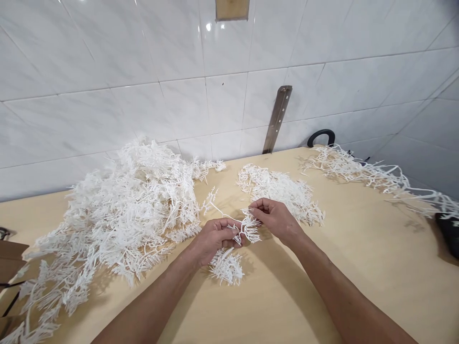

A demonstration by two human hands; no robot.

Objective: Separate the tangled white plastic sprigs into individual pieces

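Observation:
A white plastic branch with fringed, needle-like tips (250, 228) is held between my two hands over the table. My left hand (218, 238) pinches its stem, and the thin forked end reaches up and left past the fingers. At the upper right of the fringe, my right hand (273, 215) closes thumb and forefinger on a tip. A small clump of white fringed pieces (227, 267) lies just below my left hand. Beyond my right hand sits a low pile of loose white pieces (283, 191).
A large heap of white branches (132, 210) covers the left of the wooden table (358, 248). Bare white stems (373, 174) lie at the far right, beside a black curved handle (322, 136). A metal strip (278, 119) leans on the tiled wall. A brown box (11, 260) stands at left.

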